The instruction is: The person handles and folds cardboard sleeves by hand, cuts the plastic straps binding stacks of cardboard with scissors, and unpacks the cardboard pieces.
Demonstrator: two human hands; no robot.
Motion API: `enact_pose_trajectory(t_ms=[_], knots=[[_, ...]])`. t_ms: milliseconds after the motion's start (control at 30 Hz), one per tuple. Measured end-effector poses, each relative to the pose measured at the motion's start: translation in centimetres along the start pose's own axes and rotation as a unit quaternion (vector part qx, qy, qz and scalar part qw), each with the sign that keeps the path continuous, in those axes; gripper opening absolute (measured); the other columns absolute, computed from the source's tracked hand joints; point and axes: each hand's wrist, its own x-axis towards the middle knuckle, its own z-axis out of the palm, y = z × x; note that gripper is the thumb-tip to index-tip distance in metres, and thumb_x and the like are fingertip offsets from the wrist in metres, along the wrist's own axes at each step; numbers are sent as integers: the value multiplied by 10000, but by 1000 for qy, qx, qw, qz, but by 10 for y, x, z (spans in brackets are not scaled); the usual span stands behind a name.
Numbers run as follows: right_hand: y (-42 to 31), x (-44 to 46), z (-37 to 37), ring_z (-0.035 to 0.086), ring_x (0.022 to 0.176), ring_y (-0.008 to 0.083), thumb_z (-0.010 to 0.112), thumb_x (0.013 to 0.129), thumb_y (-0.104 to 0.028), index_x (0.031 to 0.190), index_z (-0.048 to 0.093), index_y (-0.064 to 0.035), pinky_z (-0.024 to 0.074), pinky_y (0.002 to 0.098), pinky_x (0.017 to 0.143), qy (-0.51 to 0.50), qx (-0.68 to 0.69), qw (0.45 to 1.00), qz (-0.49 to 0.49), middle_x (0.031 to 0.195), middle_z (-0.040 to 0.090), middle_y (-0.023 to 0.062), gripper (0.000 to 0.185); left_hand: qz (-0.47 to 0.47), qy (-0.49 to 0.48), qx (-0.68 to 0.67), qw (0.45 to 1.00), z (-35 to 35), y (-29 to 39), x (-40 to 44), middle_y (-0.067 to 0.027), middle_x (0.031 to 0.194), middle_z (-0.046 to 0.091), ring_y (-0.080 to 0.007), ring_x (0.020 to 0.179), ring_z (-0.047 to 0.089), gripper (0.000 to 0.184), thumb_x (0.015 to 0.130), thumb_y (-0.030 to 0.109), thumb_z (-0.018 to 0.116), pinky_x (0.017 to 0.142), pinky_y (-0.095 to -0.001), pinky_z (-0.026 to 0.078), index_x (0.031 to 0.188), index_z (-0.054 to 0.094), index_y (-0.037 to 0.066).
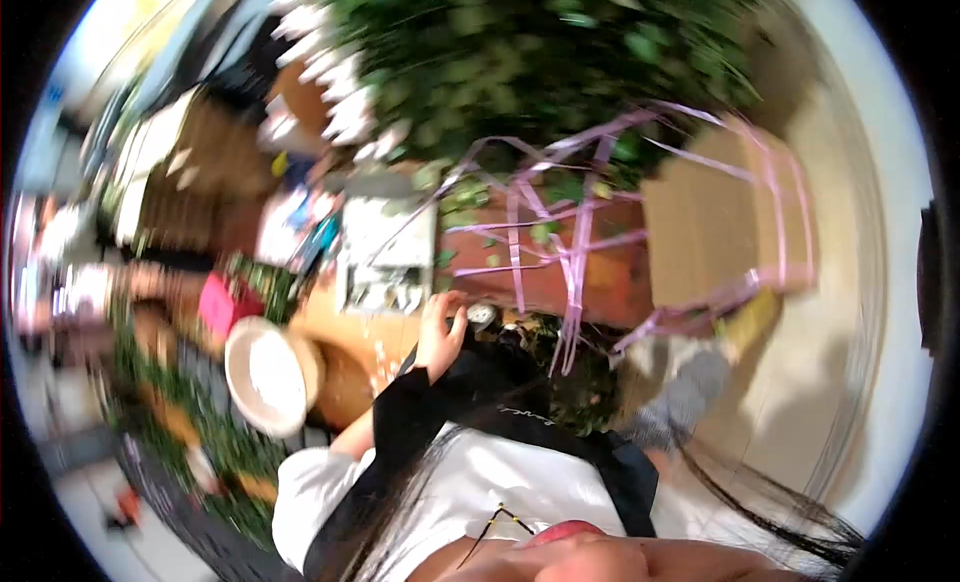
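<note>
My left hand [440, 334] rests near the front edge of the table, beside the corner of a white tray [390, 244]. Its thumb stands apart from slightly bent fingers, and I see nothing held in it. A small round metallic object [482, 315] lies just right of the fingers. Thin pink-purple ribbons [575, 252] trail in loops over the reddish tabletop [490, 247] and across a cardboard box [700, 222]. Behind them is a large mass of green leaves [540, 62], blurred. My right hand does not show.
A cream round basin [268, 376] stands at the left, near a bright pink object [228, 302]. Stacked boxes [190, 177] are at the upper left. More greenery [180, 422] lies lower left. A blurred grey fabric item [690, 384] is below the box.
</note>
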Motion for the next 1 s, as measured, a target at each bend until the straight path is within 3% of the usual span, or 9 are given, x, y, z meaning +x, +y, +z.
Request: enact_pose_trajectory(t_ms=[100, 200, 333, 433, 467, 600, 700, 867, 1000], knots=[[-13, -27, 14, 553, 1184, 251, 553, 1019, -263, 1365, 496, 35, 485, 355, 987, -3, 23, 999, 33, 1315, 535, 171, 460, -79, 82, -32, 993, 17, -31, -36, -167, 1057, 634, -355, 1024, 608, 196, 940, 108, 583, 912, -414, 483, 1113, 616, 23], [-29, -83, 20, 548, 1176, 250, 583, 1019, -304, 1362, 501, 62, 473, 363, 988, 29, 8, 999, 18, 1269, 555, 180, 508, -113, -11, -74, 991, 19, -19, -50, -106, 1081, 650, -194, 1016, 625, 222, 990, 96, 571, 908, -318, 500, 1185, 588, -8], [-41, -175, 56, 511, 1254, 316, 571, 1018, -393, 1417, 485, 49, 397, 385, 1084, 18, -151, 979, -136, 1388, 518, 220, 601, -37, -26, -70, 997, 24, 12, -39, -146, 1086, 633, -244, 1030, 623, 236, 979, 106, 581, 892, -324, 495, 1178, 590, -19], [-41, -218, 76, 566, 1199, 202, 548, 1041, -315, 1393, 540, -46, 425, 346, 1058, -257, -8, 966, -5, 1281, 618, 123, 443, -30, -80, -158, 984, 32, 33, -9, -115, 1107, 639, -204, 1009, 616, 226, 991, 102, 570, 879, -308, 493, 1193, 588, 1], [-95, -249, 89, 581, 1181, 174, 559, 1039, -272, 1383, 556, -61, 452, 353, 1041, -232, -102, 963, -90, 1274, 633, 132, 403, -44, -104, -216, 970, 41, 40, -3, -94, 1107, 640, -184, 995, 609, 219, 996, 94, 563, 873, -298, 490, 1197, 589, 11], [-74, -200, 28, 501, 1325, 256, 513, 1064, -269, 1456, 427, 48, 379, 375, 1148, 8, 186, 982, -15, 1431, 513, 178, 511, 12, -162, -232, 959, 66, 57, 49, -84, 1072, 634, -178, 958, 607, 224, 1013, 85, 535, 856, -323, 500, 1219, 573, 7], [-54, -120, -52, 439, 1376, 271, 512, 1064, -261, 1470, 393, 65, 368, 378, 1155, 188, -30, 970, -151, 1532, 404, 184, 534, 127, -169, -266, 940, 102, 107, 82, -108, 1210, 606, -199, 1125, 581, 289, 1023, 115, 513, 977, -331, 455, 1288, 536, 3], [10, 80, -136, 403, 1414, 305, 533, 1040, -361, 1530, 318, -39, 356, 408, 1163, -6, 263, 965, 6, 1518, 429, 172, 624, 181, -242, -274, 913, 253, 158, 161, -177, 1474, 450, -272, 1378, 414, 520, 1065, 285, 448, 1149, -362, 316, 1500, 334, 24], [6, 124, -110, 409, 1404, 304, 531, 1038, -375, 1523, 325, -47, 357, 408, 1158, -26, 198, 980, 20, 1511, 434, 167, 621, -127, -361, -357, 852, 360, 212, 196, -273, 1622, 176, -414, 1494, 216, 1056, 908, 713, 501, 1210, -468, 196, 1606, 51, 60]])
